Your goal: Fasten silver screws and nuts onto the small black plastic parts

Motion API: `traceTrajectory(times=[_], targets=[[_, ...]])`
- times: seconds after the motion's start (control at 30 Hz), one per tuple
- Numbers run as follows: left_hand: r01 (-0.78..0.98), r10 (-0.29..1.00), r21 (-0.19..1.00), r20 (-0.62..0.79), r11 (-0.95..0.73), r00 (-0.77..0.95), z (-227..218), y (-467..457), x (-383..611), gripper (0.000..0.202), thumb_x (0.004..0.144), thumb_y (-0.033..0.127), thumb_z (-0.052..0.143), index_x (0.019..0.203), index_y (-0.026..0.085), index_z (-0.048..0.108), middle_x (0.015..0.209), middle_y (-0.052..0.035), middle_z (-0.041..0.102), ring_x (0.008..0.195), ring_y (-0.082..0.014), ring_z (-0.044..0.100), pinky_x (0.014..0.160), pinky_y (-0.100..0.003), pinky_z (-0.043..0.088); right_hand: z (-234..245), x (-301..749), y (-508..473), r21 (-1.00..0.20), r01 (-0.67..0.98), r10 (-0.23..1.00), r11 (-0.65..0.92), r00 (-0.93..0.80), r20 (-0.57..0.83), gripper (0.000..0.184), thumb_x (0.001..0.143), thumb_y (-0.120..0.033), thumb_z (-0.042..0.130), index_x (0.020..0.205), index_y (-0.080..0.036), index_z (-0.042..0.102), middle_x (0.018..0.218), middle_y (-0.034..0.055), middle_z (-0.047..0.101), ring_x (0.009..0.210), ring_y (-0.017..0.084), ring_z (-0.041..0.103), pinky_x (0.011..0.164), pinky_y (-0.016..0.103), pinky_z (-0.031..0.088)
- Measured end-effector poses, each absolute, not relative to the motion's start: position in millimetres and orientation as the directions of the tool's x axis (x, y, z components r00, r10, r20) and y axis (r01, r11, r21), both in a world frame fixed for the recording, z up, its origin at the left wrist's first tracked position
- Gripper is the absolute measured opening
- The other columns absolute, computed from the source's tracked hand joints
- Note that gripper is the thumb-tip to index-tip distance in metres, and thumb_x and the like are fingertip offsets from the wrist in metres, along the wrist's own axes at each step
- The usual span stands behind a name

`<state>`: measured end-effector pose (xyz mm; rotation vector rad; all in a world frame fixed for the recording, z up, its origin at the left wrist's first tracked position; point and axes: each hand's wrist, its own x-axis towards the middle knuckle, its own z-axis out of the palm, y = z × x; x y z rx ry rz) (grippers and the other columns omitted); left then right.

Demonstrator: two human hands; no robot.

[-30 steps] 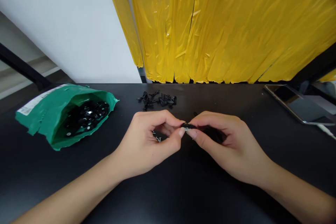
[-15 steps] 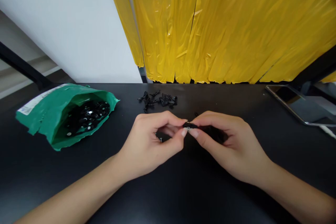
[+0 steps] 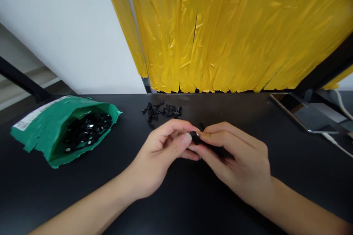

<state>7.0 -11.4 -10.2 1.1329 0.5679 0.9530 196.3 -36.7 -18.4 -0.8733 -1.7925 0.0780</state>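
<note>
From the head view, the left hand (image 3: 161,150) and the right hand (image 3: 237,158) meet at their fingertips just above the black table (image 3: 176,205), and both pinch one small black part (image 3: 195,137) between thumb and forefinger, so the part sits right in the shared grip at the middle of the scene; whether it is one piece or two pressed together is too small to tell. To do this step well, I judge the pinch should stay narrow and close to the part's edges, the two hands pressing squarely toward each other, with the wrists low over the table so that a slipped part falls near the grip rather than rolling off. Well to the left of the grip lies a green bag (image 3: 41,132), torn open with its mouth turned toward the hands, holding many small black round pieces (image 3: 86,132) with shiny spots. Just beyond the grip, toward the yellow plastic curtain (image 3: 234,33), a loose heap of black clips (image 3: 162,111) lies straight on the table in no container. Far right of the grip rests a phone (image 3: 300,114) with a white cable (image 3: 335,143) running from it
</note>
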Motion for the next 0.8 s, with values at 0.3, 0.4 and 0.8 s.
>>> traceTrajectory(times=[0.3, 0.4, 0.8], targets=[[-0.380, 0.856, 0.889, -0.026, 0.256, 0.516, -7.5, -10.2, 7.4, 0.012, 0.096, 0.033, 0.078, 0.098, 0.022, 0.074, 0.088, -0.0007, 0.070, 0.083, -0.0089, 0.066, 0.071, -0.014, 0.055, -15.1, 189.6, -39.6, -0.731, 0.326, 0.785, 0.600, -0.062, 0.616, 0.022, 0.082, -0.023, 0.092, 0.089, -0.021, 0.071, 0.081, -0.0018, 0.073, 0.072, 0.010, 0.068, 0.068, 0.021, 0.058], [-0.433, 0.850, 0.839, -0.065, 0.330, 0.523, -5.0, -7.9, 7.8, 0.012, 0.097, 0.031, 0.077, 0.097, 0.021, 0.072, 0.086, -0.0004, 0.069, 0.081, -0.0092, 0.066, 0.074, -0.018, 0.056, -14.9, 188.1, -38.6, -0.889, 0.095, 0.894, 0.447, -0.080, 0.441, 0.011, 0.093, -0.027, 0.081, 0.100, -0.023, 0.074, 0.088, -0.0004, 0.077, 0.077, 0.012, 0.073, 0.073, 0.023, 0.062], [-0.436, 0.804, 0.789, -0.120, 0.433, 0.582, -8.4, -7.6, 5.1, 0.017, 0.095, 0.028, 0.079, 0.095, 0.020, 0.064, 0.083, 0.0014, 0.068, 0.078, -0.0076, 0.067, 0.074, -0.018, 0.054, -18.0, 186.9, -36.3, -0.958, -0.182, 0.962, 0.220, -0.121, 0.244, 0.010, 0.088, -0.024, 0.085, 0.093, -0.022, 0.077, 0.082, 0.0007, 0.079, 0.076, 0.015, 0.078, 0.075, 0.023, 0.067]])
